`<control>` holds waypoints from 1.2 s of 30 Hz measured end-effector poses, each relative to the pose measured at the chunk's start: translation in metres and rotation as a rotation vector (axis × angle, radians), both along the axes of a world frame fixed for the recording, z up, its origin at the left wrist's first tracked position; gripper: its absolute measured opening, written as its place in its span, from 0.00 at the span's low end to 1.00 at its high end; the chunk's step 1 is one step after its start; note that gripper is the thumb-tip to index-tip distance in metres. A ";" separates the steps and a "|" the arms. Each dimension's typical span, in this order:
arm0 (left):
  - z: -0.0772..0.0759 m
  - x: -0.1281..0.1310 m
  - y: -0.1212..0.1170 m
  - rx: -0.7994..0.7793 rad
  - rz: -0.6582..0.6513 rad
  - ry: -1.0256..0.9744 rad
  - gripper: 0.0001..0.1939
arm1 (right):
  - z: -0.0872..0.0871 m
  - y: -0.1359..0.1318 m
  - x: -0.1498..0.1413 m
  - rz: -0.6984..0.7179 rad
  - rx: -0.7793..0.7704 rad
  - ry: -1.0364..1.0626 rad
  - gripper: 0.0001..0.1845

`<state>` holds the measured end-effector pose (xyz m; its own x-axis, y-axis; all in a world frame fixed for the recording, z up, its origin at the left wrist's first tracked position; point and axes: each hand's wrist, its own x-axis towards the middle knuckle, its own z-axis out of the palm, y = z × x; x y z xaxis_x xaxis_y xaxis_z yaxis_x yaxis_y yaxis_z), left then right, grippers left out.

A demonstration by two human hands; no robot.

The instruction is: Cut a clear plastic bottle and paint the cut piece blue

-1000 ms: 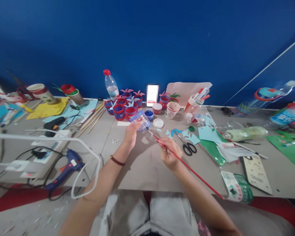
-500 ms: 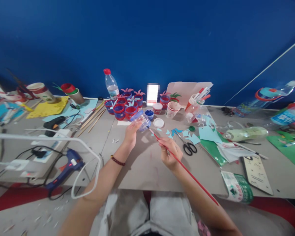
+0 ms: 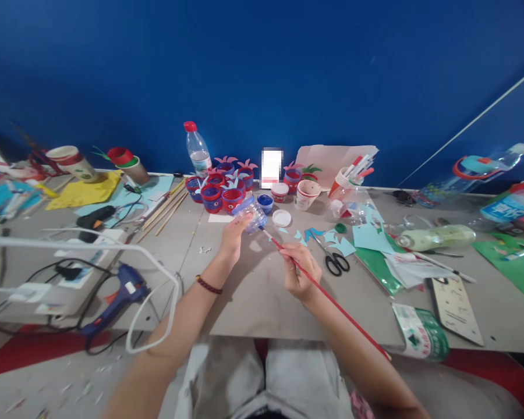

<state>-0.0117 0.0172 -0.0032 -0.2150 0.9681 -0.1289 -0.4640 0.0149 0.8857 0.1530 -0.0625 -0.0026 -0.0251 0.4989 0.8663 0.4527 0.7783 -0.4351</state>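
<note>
My left hand (image 3: pixel 234 235) is closed round a clear plastic bottle piece (image 3: pixel 257 216) with blue paint on its rim and side, held tilted above the table. Between the fingers of my right hand (image 3: pixel 303 269) is a long red paintbrush (image 3: pixel 332 299), its tip at the lower right edge of the bottle piece. Just behind stands an open pot of blue paint (image 3: pixel 265 202). Beside it are a closed white-lidded pot (image 3: pixel 280 191) and a loose white lid (image 3: pixel 282 218). Several red and blue painted cups (image 3: pixel 212 201) with paper leaves cluster to the left.
Scissors (image 3: pixel 334 259) lie among light blue paper scraps (image 3: pixel 343 247) right of my hand. On the left are a blue glue gun (image 3: pixel 124 297), a power strip (image 3: pixel 87 270) and wooden sticks (image 3: pixel 168 209). A paper cup (image 3: pixel 307 195) stands near the blue wall (image 3: pixel 262 70).
The brush and my right hand have shifted slightly left, with the tip staying at the bottle piece. My left hand holds the piece in nearly the same place.
</note>
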 end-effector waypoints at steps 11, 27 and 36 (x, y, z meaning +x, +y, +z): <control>0.000 -0.002 -0.001 -0.025 -0.025 0.031 0.20 | 0.000 0.001 0.000 0.031 -0.043 -0.049 0.11; -0.002 -0.004 0.000 -0.055 -0.035 0.082 0.20 | 0.000 0.002 0.001 0.035 -0.008 -0.107 0.12; 0.000 -0.003 -0.001 -0.057 -0.045 0.088 0.19 | 0.001 0.001 0.000 0.047 0.006 -0.083 0.13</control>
